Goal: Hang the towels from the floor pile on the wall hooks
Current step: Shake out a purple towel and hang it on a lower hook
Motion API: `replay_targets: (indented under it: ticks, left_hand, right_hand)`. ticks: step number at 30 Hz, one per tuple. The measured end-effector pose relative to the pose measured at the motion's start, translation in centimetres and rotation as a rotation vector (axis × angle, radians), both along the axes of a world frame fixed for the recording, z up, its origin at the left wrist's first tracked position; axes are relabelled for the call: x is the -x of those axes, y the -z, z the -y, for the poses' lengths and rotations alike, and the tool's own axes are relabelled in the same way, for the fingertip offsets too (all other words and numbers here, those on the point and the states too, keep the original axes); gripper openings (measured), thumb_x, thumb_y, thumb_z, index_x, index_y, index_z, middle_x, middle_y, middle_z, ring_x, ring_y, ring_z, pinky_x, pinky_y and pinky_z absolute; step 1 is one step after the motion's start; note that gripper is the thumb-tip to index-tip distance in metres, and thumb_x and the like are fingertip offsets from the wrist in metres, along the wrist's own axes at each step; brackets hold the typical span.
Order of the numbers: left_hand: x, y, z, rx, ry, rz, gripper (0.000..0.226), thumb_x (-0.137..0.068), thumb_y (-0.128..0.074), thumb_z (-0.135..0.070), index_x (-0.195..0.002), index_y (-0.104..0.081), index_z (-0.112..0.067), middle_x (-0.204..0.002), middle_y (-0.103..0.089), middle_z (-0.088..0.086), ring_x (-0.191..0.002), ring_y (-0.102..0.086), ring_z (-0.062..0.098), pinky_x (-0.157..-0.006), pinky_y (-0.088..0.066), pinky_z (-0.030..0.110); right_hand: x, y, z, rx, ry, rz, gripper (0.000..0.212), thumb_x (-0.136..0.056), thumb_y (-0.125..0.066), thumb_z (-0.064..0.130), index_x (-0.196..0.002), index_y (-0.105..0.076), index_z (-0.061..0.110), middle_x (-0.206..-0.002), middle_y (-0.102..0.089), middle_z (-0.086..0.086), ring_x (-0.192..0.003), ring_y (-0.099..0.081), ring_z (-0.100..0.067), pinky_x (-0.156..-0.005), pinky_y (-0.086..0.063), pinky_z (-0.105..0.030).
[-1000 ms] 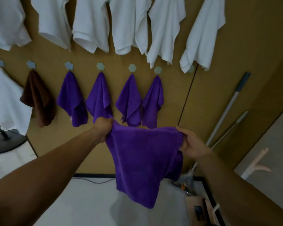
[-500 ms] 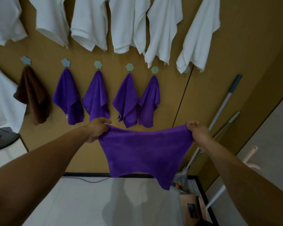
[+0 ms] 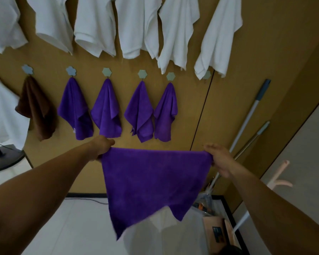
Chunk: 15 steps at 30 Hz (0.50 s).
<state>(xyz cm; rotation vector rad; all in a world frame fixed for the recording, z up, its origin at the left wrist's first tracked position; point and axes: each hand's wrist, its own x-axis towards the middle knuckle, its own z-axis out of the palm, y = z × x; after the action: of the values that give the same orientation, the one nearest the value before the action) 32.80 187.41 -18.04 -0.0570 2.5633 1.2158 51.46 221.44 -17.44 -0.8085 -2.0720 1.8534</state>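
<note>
Purple towel point(image 3: 151, 179) spread flat mid-frame, left hand point(image 3: 103, 147) & right hand point(image 3: 219, 161) each pinching a top corner, 4 hung towels point(image 3: 107, 107) on wall hooks point(image 3: 142, 74) above, box point(image 3: 213, 229) lower right, label too blurry to read

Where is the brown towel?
The brown towel hangs from a hook at the left of the head view, between a white towel and the leftmost purple towel.

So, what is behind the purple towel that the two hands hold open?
Around the purple towel the brown wall and pale floor show, so these continue behind it. The dark skirting runs behind its left edge; anything else there is covered.
</note>
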Motion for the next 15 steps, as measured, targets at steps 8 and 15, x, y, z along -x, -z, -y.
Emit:
replay_targets:
  ticks: [8,15]
  left_hand:
    - [0.1,-0.8,1.9,-0.471,0.004,0.466,0.025,-0.073,-0.067,-0.024,-0.097,-0.059,-0.021,-0.096,-0.059,0.002,-0.085,-0.055,0.02,-0.075,-0.044,0.038]
    - [0.4,0.4,2.3,-0.264,-0.077,0.322,0.012,-0.087,-0.06,-0.016,-0.097,-0.054,-0.017,-0.087,-0.052,0.004,-0.07,-0.043,0.017,-0.064,-0.033,0.031]
  right_hand:
    - [1.1,-0.3,-0.2,0.033,-0.082,-0.01,0.017,-0.093,-0.061,0.019,-0.11,-0.064,0.018,-0.089,-0.063,0.0,-0.077,-0.053,-0.012,-0.062,-0.036,-0.028]
    - [2.4,0.7,-0.1,-0.12,-0.103,0.105,0.008,-0.094,-0.056,0.012,-0.088,-0.059,0.017,-0.078,-0.057,-0.002,-0.062,-0.049,-0.012,-0.047,-0.035,-0.022]
